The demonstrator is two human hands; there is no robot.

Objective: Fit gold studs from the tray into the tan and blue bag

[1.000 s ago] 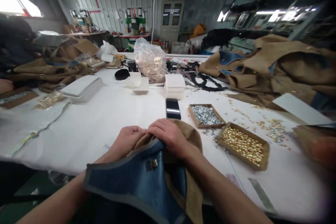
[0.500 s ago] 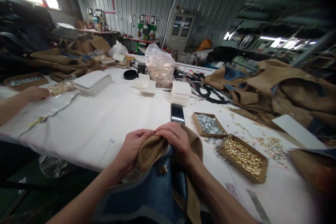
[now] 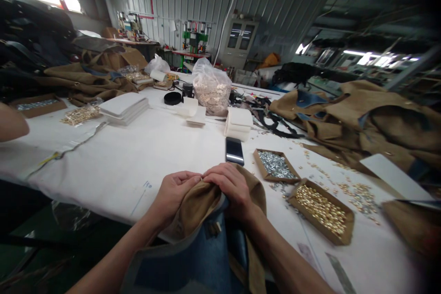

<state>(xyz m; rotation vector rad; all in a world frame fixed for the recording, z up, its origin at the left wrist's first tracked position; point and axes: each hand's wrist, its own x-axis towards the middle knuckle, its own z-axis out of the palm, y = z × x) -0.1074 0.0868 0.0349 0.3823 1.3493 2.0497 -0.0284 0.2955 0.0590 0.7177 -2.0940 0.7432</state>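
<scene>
A tan and blue fabric bag (image 3: 196,213) lies at the near table edge, its blue side toward me. My left hand (image 3: 174,195) pinches the bag's tan upper edge between thumb and fingers. Right against it, my right hand (image 3: 231,189) is closed over the same edge from the other side, and the fingertips of both hands meet. A tiny glint of metal shows where they meet; its kind is too small to tell. Beyond the hands lies a dark phone (image 3: 234,150). To the right are a cardboard tray of silver washers (image 3: 276,165) and another of gold-coloured rivet caps (image 3: 322,211).
Loose gold and silver pieces (image 3: 360,197) are scattered on the white table (image 3: 120,161). A clear bag of small parts (image 3: 211,86), white sheet stacks (image 3: 124,106) and tan bags (image 3: 347,119) stand around. A co-worker's arm (image 3: 12,124) reaches in at the left.
My hands keep hold of the bag's edge, with only slight finger movement. The co-worker's hand has pulled away from the gold pieces, out of view at the left.
</scene>
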